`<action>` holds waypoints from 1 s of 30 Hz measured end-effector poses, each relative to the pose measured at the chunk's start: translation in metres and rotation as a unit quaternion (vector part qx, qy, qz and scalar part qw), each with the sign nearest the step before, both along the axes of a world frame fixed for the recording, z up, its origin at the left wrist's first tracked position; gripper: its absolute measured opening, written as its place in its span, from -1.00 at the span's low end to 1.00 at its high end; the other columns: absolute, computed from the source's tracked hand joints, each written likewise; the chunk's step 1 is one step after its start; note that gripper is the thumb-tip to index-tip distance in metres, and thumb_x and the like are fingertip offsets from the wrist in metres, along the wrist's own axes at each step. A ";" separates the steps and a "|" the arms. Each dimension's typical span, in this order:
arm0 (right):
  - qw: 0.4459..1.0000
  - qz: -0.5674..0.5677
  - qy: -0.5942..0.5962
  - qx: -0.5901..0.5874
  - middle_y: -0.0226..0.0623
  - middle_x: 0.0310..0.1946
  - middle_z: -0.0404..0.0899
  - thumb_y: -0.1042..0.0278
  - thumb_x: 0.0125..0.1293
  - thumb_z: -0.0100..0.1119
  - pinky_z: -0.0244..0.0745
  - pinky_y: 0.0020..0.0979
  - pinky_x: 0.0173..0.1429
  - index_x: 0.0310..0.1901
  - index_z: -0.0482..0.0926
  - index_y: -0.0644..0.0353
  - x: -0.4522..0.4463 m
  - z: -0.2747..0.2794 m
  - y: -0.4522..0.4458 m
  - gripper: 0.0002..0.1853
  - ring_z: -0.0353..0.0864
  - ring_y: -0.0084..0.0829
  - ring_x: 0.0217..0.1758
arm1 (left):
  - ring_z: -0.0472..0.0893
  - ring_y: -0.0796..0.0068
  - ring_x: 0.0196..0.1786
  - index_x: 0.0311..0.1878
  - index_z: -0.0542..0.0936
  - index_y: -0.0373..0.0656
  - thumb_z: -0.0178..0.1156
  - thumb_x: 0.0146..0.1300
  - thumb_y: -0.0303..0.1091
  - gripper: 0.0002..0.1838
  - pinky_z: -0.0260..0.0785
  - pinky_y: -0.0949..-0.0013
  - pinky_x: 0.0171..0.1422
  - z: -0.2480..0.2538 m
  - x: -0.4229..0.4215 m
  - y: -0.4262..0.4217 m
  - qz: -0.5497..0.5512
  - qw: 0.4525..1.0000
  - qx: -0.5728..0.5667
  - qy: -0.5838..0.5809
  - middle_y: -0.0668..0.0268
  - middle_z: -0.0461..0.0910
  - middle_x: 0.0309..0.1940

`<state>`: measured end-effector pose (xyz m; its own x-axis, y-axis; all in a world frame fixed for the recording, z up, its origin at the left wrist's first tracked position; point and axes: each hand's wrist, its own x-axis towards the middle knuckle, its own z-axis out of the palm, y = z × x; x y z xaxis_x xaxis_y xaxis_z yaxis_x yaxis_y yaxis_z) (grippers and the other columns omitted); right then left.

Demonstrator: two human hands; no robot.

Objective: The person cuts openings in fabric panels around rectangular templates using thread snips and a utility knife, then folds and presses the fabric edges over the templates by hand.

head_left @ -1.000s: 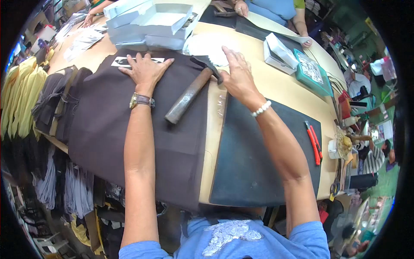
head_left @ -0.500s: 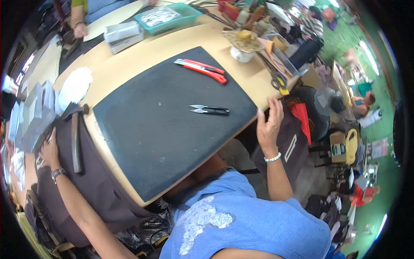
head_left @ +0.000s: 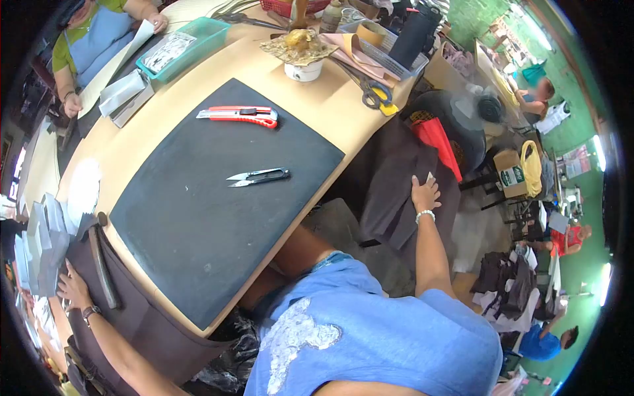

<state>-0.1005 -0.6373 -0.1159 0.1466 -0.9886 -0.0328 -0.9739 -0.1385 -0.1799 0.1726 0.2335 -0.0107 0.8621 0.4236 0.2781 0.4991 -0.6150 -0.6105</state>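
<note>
My left hand (head_left: 74,290) lies with fingers stretched out on dark brown fabric (head_left: 158,330) at the table's left edge. Beside it a hammer (head_left: 102,264) rests on the same fabric. Over at the right, my right hand (head_left: 426,195) is spread on another dark brown fabric (head_left: 396,165). A small pale tip (head_left: 430,177) shows at its fingers; what it belongs to is hidden. On the black mat (head_left: 218,244) in front of me lie thread snips (head_left: 259,177) and a red utility knife (head_left: 241,115).
Scissors (head_left: 376,98) lie at the table's right corner near a white tub (head_left: 304,70). A teal tray (head_left: 181,49) and grey boxes (head_left: 125,96) stand at the back. Across the table a person (head_left: 105,39) holds a pale sheet. A red cloth (head_left: 437,146) hangs beside a black chair.
My right hand has left the mat's edge and reached right onto the fabric, where a pale rectangular piece showed before. The view has swung right. My left hand stays on its fabric.
</note>
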 end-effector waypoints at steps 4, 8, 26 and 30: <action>0.999 0.016 0.042 0.028 -0.12 0.36 0.12 -0.14 0.32 -0.13 -0.09 0.29 0.35 0.38 0.11 0.12 -0.003 -0.015 0.000 -0.30 0.11 0.00 0.40 | 0.25 0.07 0.34 0.41 0.12 0.30 -0.21 0.40 -0.05 -0.49 -0.02 -0.39 0.24 0.021 -0.010 -0.044 -0.026 0.993 0.106 -0.040 0.24 0.27 0.32; 0.998 0.016 -0.056 0.020 0.00 0.28 0.25 0.10 0.44 -0.29 0.08 0.18 0.32 0.32 0.20 0.25 -0.002 0.008 0.013 -0.47 0.25 -0.01 0.32 | 0.17 0.08 0.40 0.39 0.17 0.15 -0.26 0.37 0.22 -0.38 -0.17 -0.65 0.15 -0.004 0.006 0.000 -0.174 0.951 0.007 -0.255 0.29 0.23 0.36; 0.498 0.417 -0.616 0.446 -0.04 0.33 0.17 0.15 0.48 -0.24 0.06 -0.32 0.39 0.35 0.08 0.40 0.066 0.207 0.297 -0.43 0.18 -0.26 0.36 | 0.01 0.09 0.47 0.45 -0.09 -0.25 0.56 -0.32 -0.18 0.29 0.00 0.14 0.46 0.061 -0.204 -0.431 -0.465 0.351 -0.812 0.027 -0.04 -0.09 0.44; 0.343 0.508 -0.585 0.531 0.02 0.46 -0.18 0.11 0.47 -0.25 -0.24 -0.29 0.49 0.40 -0.04 0.38 0.075 0.207 0.310 -0.37 -0.25 -0.15 0.54 | 0.23 0.14 0.38 0.40 0.06 -0.28 0.14 -0.13 -0.65 -0.09 0.15 0.23 0.38 0.046 -0.219 -0.418 -0.367 0.260 -0.893 0.009 0.01 0.22 0.32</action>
